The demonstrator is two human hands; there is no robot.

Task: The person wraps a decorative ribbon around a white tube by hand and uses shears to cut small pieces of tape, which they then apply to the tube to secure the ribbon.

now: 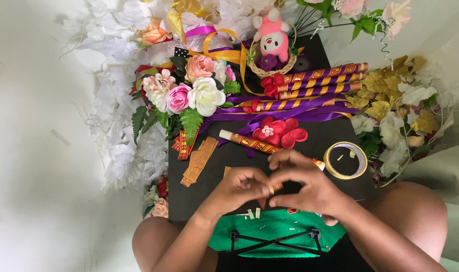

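Both hands meet over the near edge of the black board: left hand and right hand pinch a small gold strip between fingertips. Tiny piece, so it could slip or crease if squeezed. Tape roll sits just right; no labels visible; flowers crowd the far left corner.

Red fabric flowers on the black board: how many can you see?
3. Two overlap mid-board: one with a white centre, one plain to its right. A third sits further back, at the left end of the striped sticks. Others may hide among the bouquet.
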